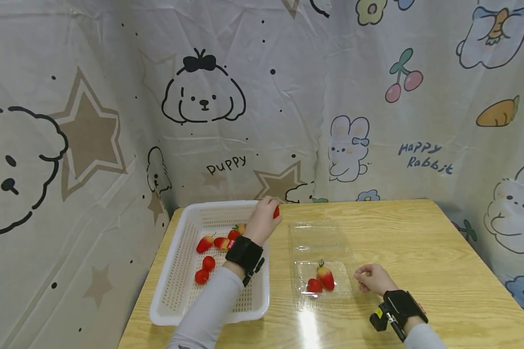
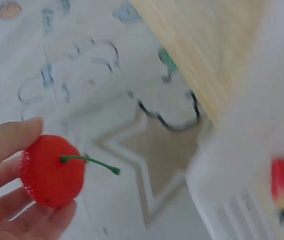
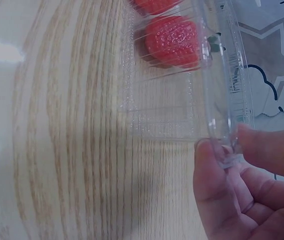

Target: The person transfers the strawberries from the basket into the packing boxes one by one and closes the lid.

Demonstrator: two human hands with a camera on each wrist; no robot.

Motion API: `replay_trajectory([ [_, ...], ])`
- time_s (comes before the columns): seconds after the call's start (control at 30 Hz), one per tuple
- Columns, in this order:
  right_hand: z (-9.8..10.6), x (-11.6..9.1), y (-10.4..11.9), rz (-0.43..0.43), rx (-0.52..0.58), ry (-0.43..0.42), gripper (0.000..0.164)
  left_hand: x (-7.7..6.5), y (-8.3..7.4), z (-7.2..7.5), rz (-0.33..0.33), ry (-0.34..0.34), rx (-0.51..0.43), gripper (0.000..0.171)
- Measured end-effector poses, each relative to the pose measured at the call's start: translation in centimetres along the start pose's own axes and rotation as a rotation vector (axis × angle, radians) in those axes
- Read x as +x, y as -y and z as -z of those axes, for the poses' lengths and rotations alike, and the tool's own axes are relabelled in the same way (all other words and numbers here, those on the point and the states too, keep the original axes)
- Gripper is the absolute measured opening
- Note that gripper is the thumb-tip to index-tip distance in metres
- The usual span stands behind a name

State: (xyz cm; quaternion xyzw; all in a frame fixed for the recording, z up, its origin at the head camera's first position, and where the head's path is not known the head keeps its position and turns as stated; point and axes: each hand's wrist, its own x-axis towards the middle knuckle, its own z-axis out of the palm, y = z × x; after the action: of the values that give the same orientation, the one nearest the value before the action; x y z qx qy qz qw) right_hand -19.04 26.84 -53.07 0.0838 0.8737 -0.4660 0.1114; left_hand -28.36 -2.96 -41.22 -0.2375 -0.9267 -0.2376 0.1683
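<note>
Cherry (image 2: 53, 172): red, round; left hand (image 1: 263, 221) grips (stem (image 2: 94, 162) rightward, left wrist view)
Box (image 3: 218, 102): clear ridged plastic, lengthwise front-to-back; right hand (image 1: 375, 279) pinches

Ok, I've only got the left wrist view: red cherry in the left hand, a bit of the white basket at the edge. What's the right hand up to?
Observer: The right hand pinches the edge of an open clear container.

Operator: Can't see that from here. Anything in it?

Observer: Yes, a strawberry and another red cherry lie side by side in its near part.
</note>
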Motion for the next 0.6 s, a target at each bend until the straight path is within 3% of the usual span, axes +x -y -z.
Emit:
replay_trajectory([
  [0.13, -0.1, 0.1, 0.0, 0.001, -0.001, 0.004, 0.015, 0.2, -2.6, -1.5, -0.099, -0.04, -0.032, 0.03],
  [0.33, -0.1, 0.4, -0.2, 0.003, -0.009, 0.009, 0.017, -0.2, -6.2, -4.3, -0.158, -0.02, -0.057, 0.029],
  [0.6, 0.1, 0.1, 0.0, 0.018, -0.022, 0.011, 0.017, -1.4, -9.5, -8.7, -0.157, 0.137, -0.067, 0.03],
])
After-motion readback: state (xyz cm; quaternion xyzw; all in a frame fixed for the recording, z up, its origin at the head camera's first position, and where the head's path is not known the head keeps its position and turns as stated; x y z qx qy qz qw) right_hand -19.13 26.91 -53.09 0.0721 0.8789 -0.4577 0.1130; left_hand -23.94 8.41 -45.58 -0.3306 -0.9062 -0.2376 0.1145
